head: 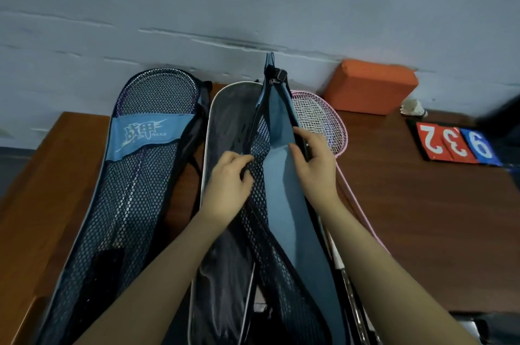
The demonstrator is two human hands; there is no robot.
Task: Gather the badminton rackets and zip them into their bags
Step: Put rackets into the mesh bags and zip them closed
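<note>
Both hands hold the middle racket bag (284, 204) open.
Left hand (229, 180) pinches its mesh, right hand (315, 164) grips the edge; it runs lengthwise toward the wall, between a zipped bag (126, 176) and pink racket (320, 119).

1. The open bag (284, 204) lies in the middle of the wooden surface (422, 204), its mesh flap lifted.
2. The left hand (229, 181) pinches the mesh flap; the right hand (315, 164) grips the bag's blue edge.
3. Left of the open bag lies a zipped mesh bag (132, 176) with a racket inside.
4. Just right of it lies a pink racket (318, 119), partly under it.
5. Farther right: an orange block (371, 85), a shuttlecock (413, 108), number cards (455, 143).
</note>
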